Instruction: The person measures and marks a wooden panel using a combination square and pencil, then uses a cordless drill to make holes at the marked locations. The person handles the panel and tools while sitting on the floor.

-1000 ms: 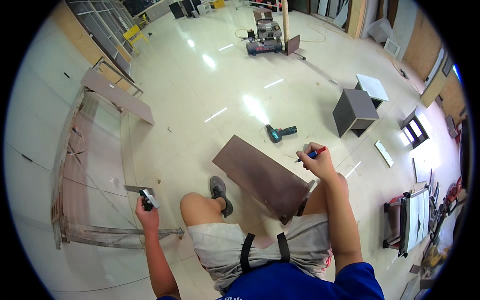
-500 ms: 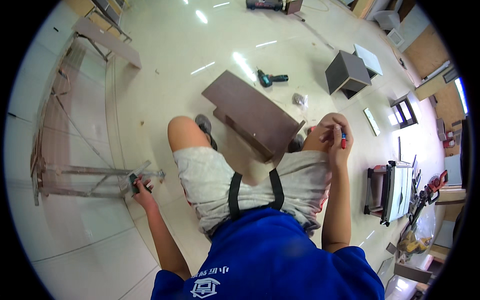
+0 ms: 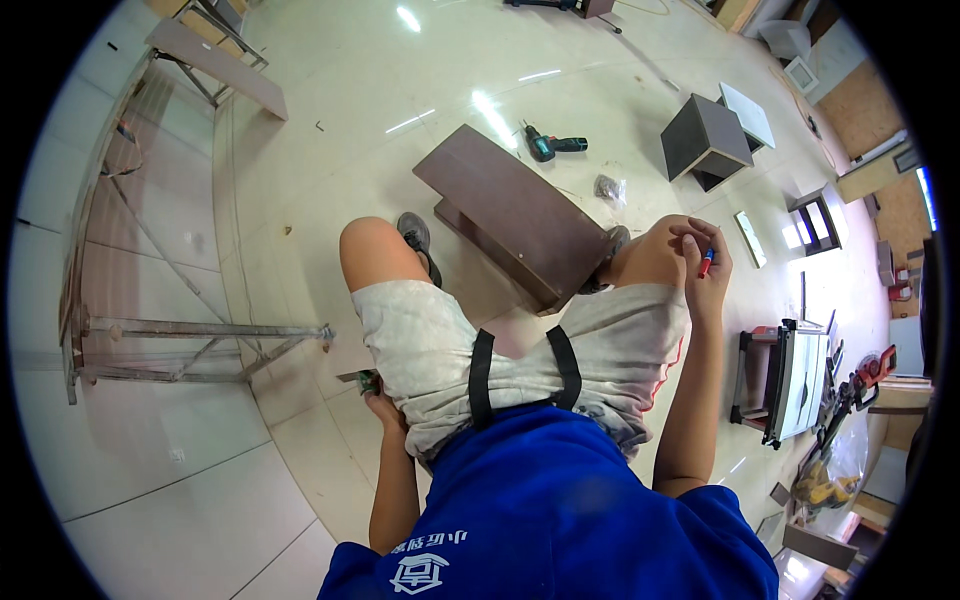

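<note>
This is a workshop: a teal-and-black power drill (image 3: 541,146) and an open, dark brown box (image 3: 706,132) sit on the shiny cream floor (image 3: 350,180).

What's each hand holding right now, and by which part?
Right hand: a red-and-blue pen, held near its blue section, red end exposed. Left hand: a flat-bladed tool, seemingly by its dark grip, partly hidden.

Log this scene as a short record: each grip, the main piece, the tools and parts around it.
Left grip: holds a small tool, partly hidden, beside the shorts
Right grip: holds a red-and-blue pen
Main piece: brown board assembly on the floor
Beyond it: cordless drill, clear bag
Farther right: dark grey box
</note>
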A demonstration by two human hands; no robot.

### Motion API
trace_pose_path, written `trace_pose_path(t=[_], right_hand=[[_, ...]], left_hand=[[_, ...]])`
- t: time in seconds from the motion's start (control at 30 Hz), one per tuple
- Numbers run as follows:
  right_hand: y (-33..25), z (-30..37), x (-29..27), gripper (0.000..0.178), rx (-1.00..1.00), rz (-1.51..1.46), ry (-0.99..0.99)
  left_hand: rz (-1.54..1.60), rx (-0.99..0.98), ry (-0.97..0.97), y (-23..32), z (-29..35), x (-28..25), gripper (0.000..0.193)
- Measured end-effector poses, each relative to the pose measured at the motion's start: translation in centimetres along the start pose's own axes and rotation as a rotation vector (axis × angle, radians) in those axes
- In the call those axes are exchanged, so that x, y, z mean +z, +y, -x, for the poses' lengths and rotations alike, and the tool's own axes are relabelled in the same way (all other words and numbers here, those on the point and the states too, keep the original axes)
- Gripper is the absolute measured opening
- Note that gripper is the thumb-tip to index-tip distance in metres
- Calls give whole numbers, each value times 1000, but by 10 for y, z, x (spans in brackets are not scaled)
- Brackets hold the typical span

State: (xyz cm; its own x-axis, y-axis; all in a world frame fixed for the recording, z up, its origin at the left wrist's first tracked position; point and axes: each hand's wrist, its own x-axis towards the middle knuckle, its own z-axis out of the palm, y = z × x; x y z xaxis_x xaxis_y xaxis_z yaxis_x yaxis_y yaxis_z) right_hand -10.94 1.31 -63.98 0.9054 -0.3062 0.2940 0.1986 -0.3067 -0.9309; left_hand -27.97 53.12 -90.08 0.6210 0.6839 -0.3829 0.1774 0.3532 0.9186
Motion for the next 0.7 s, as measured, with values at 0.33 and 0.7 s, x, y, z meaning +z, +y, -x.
trace_pose_path(t=[0.33,0.7], right_hand=[[45,-29,-39,27,3,563,110],[45,-65,16,57,89,-120,50]], left_hand=[[-65,817,-78,242,-15,58,30],[-45,642,-485,320,-71,303,9]])
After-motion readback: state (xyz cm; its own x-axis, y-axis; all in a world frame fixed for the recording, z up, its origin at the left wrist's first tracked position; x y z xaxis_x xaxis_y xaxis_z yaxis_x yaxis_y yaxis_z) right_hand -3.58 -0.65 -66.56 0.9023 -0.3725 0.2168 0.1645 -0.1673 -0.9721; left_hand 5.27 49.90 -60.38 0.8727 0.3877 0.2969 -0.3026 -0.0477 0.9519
